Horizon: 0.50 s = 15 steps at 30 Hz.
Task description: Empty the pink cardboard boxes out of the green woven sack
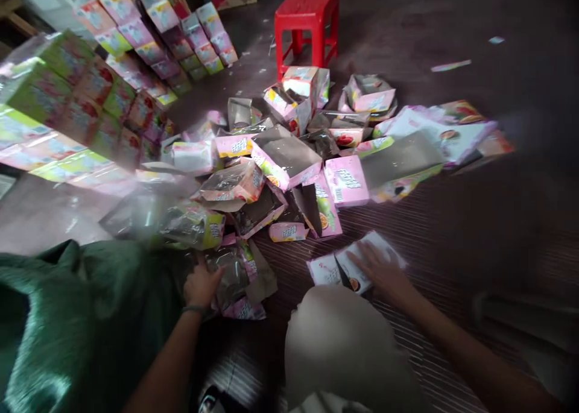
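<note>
My right hand (377,268) lies with its fingers spread on a flattened white and pink carton (328,268) on the floor, in front of my knee. Lower left, my left hand (202,284) rests against the near side of a torn-open carton (233,271) with a grey inside. Its thumb and a finger stand apart; the other fingers are hard to see. Just beyond both hands spreads a heap of opened, crumpled cartons (289,154), printed pink, white and green with fruit pictures.
A red plastic stool (307,18) stands behind the heap. Stacked, wrapped fruit-print boxes (90,93) rise at the left, with more stacks (158,27) behind. Green cloth (90,316) lies at lower left. Paper scraps (451,66) dot the dark floor.
</note>
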Motion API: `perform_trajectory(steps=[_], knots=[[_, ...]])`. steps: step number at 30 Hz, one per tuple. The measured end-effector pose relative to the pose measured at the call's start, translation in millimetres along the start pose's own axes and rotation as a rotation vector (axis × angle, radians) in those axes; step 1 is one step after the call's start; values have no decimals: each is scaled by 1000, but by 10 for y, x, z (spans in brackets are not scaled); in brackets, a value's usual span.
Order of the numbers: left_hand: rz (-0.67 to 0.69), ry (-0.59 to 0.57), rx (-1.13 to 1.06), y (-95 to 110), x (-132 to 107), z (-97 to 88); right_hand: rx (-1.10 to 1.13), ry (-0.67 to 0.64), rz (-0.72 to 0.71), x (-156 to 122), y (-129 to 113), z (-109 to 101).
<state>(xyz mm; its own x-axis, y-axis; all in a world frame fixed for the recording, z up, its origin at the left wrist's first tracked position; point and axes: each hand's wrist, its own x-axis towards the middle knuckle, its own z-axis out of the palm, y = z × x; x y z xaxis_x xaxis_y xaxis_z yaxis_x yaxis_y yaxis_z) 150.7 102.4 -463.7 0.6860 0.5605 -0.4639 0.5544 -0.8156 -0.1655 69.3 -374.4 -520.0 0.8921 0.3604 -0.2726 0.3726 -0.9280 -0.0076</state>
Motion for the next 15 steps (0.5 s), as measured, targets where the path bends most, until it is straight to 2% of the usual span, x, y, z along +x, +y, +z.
perform_trajectory(steps=[1,3,6,8,10,13,15], knots=[[-73,-40,-36,-39,-10,121,-28,39,-35,145,1,-10],[-128,-67,-78,-92,-62,383,-51,94,-77,450,5,-46],[-131,59,-92,-134,-109,680,-18,94,-114,795,-21,-180],[-199,136,-127,-187,-69,733,23,27,-107,923,-52,-320],[-293,158,-176,-281,24,691,51,-64,-79,986,-74,-461],[-364,116,-247,-441,198,614,111,-165,-1,945,-53,-609],[-362,70,-254,-492,309,630,206,-162,74,795,4,-669]])
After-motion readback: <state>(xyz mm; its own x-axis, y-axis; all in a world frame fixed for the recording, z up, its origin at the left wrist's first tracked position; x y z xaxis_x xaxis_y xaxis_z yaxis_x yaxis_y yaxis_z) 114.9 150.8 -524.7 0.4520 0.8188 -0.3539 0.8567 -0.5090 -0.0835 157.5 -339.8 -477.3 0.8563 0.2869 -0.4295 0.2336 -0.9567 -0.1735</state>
